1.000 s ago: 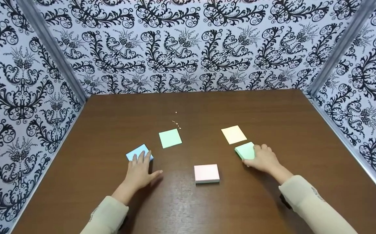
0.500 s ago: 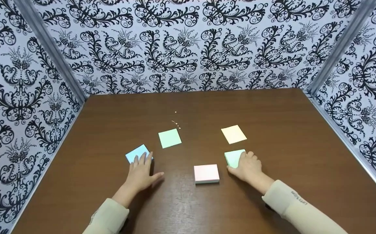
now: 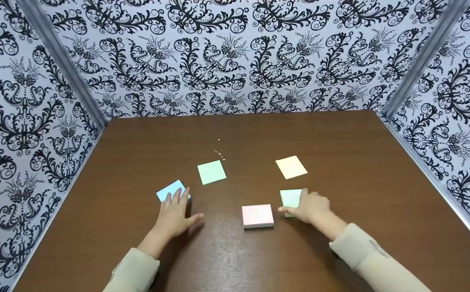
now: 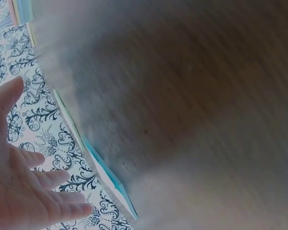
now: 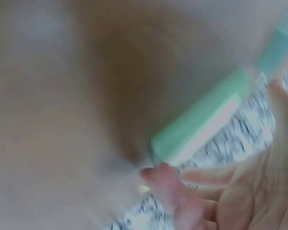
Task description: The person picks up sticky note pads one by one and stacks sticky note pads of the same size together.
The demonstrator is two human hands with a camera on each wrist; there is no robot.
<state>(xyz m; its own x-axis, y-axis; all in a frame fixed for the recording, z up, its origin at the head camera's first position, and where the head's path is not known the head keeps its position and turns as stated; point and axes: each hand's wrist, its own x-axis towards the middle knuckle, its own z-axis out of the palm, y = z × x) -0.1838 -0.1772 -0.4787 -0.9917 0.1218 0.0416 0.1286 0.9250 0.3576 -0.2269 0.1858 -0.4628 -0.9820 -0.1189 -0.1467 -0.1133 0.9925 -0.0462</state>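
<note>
My left hand (image 3: 174,215) hovers with loosely spread fingers over a blue sticky-note pad (image 3: 170,190), its fingertips overlapping the near part. The left wrist view shows the blue pad (image 4: 108,177) beyond those fingertips. My right hand (image 3: 314,207) is spread about a green sticky-note pad (image 3: 289,198), fingers at its right and thumb over its near left side. In the blurred right wrist view, the pad (image 5: 201,120) lies between thumb and fingers with gaps visible. Just left of it sits a thick pad stack with a pink top (image 3: 257,215).
A flat green square (image 3: 212,172) lies behind the hands at left, and a flat yellow one (image 3: 292,167) at right. Small pale crumbs (image 3: 219,154) dot the brown table (image 3: 235,263). Patterned walls (image 3: 235,61) enclose its back and sides.
My right hand slid the green pad left and nearer, beside the pink-topped stack, and turned it straighter. Its thumb and fingers have since loosened from the pad. The left hand barely moved.
</note>
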